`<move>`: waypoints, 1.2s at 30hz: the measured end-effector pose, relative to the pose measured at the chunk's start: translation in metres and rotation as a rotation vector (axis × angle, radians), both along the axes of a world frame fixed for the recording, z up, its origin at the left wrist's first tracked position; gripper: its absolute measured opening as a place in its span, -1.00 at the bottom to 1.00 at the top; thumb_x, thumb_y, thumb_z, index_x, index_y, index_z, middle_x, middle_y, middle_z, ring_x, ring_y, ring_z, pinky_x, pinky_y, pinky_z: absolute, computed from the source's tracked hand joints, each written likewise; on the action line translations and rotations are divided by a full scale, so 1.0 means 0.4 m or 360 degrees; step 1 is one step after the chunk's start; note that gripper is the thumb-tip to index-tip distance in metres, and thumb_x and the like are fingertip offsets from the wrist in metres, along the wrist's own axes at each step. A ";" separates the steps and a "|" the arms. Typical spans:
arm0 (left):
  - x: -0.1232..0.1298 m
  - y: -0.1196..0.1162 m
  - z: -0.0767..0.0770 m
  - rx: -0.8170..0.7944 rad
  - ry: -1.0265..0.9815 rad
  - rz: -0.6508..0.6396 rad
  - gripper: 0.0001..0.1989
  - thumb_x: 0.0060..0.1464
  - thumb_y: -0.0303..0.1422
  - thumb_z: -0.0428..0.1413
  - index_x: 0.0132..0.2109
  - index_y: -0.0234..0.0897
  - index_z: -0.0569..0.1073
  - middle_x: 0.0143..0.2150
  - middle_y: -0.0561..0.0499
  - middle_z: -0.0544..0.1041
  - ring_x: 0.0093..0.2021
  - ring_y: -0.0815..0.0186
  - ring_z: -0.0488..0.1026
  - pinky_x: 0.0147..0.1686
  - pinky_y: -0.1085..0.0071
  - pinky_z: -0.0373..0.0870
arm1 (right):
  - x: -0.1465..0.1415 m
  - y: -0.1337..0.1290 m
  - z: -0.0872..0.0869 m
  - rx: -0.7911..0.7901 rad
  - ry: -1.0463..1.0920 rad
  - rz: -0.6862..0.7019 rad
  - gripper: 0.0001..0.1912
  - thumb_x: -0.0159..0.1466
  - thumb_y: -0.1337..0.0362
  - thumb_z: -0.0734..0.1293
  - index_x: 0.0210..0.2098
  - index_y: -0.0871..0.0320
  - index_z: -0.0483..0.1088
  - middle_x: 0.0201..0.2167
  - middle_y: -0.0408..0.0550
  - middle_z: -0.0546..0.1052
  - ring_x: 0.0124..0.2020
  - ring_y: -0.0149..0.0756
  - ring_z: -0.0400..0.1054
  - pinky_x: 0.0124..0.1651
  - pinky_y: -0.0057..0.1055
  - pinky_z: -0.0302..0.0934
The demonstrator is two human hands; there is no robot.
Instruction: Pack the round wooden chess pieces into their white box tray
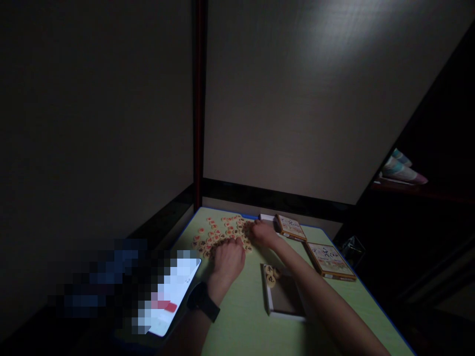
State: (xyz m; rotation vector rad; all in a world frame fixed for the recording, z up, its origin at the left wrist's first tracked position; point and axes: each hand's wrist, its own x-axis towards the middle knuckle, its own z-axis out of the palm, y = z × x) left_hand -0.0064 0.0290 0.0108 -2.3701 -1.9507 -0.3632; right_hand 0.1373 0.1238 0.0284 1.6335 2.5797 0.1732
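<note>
Many round wooden Chinese chess pieces [213, 234], marked in red or black, lie spread over the far left of the green table [237, 326]. At the near side of the spread is my left hand [230, 256], its fingers curled down among the pieces. My right hand [262, 232] reaches to the right edge of the spread with its fingers bent together. What either hand's fingertips hold, if anything, is hidden. Nearer to me, below my right forearm, an open box tray [287, 301] has a few black-marked pieces [270, 280] in its far left corner.
A printed box [291, 227] lies at the back beside a pale open tray [267, 217], and a larger printed box [330, 261] is on the right. A lit phone or tablet [174, 296], partly blurred, stands at the left edge. Walls [278, 123] border the table.
</note>
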 end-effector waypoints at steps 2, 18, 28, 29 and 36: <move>-0.001 -0.002 0.006 -0.0011 -0.0011 0.0007 -0.68 0.26 -0.42 -0.10 0.04 -0.44 0.45 -0.14 -0.31 0.56 -0.14 0.08 0.55 -0.24 0.27 0.47 | -0.004 0.006 0.001 -0.0040 0.0022 0.0040 -0.68 0.36 0.32 0.17 -0.02 0.24 0.47 -0.03 0.17 0.54 -0.01 -0.18 0.42 -0.03 -0.43 0.23; -0.001 0.002 0.005 0.0025 -0.0109 0.0055 -0.71 0.25 -0.42 -0.08 0.03 -0.37 0.42 -0.08 -0.25 0.53 -0.09 0.08 0.53 -0.19 0.26 0.46 | -0.063 -0.012 0.007 -0.0130 0.0117 0.0052 -0.74 0.25 0.33 0.27 -0.14 0.24 0.53 -0.12 0.22 0.59 -0.08 -0.08 0.49 -0.12 -0.39 0.28; -0.002 0.018 0.002 0.0046 -0.0398 0.0121 -0.77 0.28 -0.39 -0.08 -0.07 -0.34 0.43 -0.09 -0.20 0.54 -0.07 0.12 0.50 -0.08 0.26 0.41 | -0.038 -0.025 -0.005 -0.0031 0.0398 0.0113 -0.70 0.25 0.42 0.25 -0.01 0.31 0.35 -0.08 0.23 0.50 -0.14 -0.16 0.44 -0.14 -0.39 0.25; 0.000 0.024 0.000 0.0041 -0.0519 0.0117 -0.79 0.28 -0.40 -0.08 -0.09 -0.35 0.43 -0.11 -0.20 0.54 -0.06 0.14 0.50 -0.06 0.27 0.40 | -0.029 -0.033 -0.001 -0.0011 0.0442 0.0121 -0.71 0.27 0.43 0.24 -0.02 0.31 0.34 -0.08 0.21 0.49 -0.14 -0.18 0.42 -0.13 -0.39 0.24; 0.042 0.057 -0.041 -0.0716 -0.2164 -0.0188 -0.65 0.39 -0.35 -0.26 0.14 -0.28 0.31 0.02 -0.19 0.56 -0.09 0.29 0.57 -0.07 0.31 0.51 | 0.048 -0.154 0.001 0.0206 0.1063 0.0343 -0.81 0.36 0.40 0.16 -0.06 0.18 0.30 -0.12 0.07 0.43 -0.16 -0.26 0.37 -0.09 -0.37 0.26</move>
